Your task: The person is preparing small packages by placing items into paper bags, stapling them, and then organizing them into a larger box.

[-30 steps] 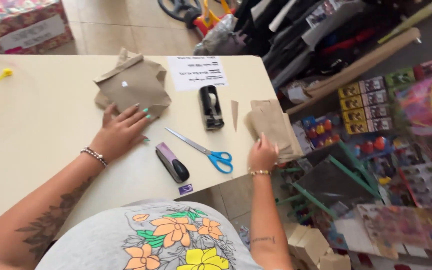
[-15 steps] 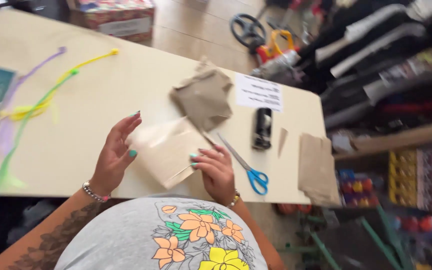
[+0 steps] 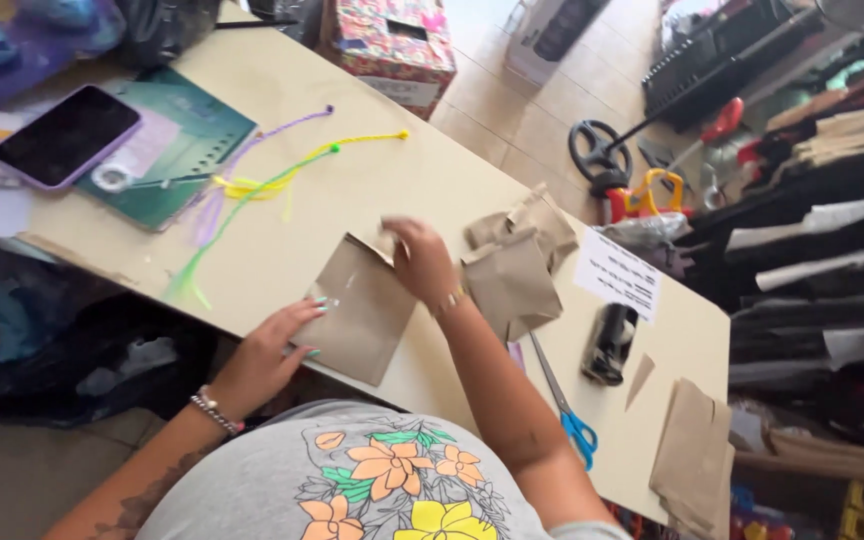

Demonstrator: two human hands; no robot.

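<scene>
We pressed our left hand (image 3: 270,352), fingers spread flat, on a brown paper bag (image 3: 360,310) lying on the table (image 3: 432,170). Our right hand (image 3: 420,258) pinched the bag's top edge, beside crumpled brown paper (image 3: 514,268).

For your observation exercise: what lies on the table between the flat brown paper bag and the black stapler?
Head view: between paper bag and stapler lie crumpled brown paper and the right hand.

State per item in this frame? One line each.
Left hand: flat, pressing the paper bag's near edge.
Right hand: pinching the bag's top edge.
Paper bag: flat on table, top flap lifted.
Crumpled bags: creased, piled loosely.
Bag stack: flat, at table corner.
Scissors: closed, lying flat.
Phone: screen dark, face up.
Black stapler: closed, lying on the table.
</scene>
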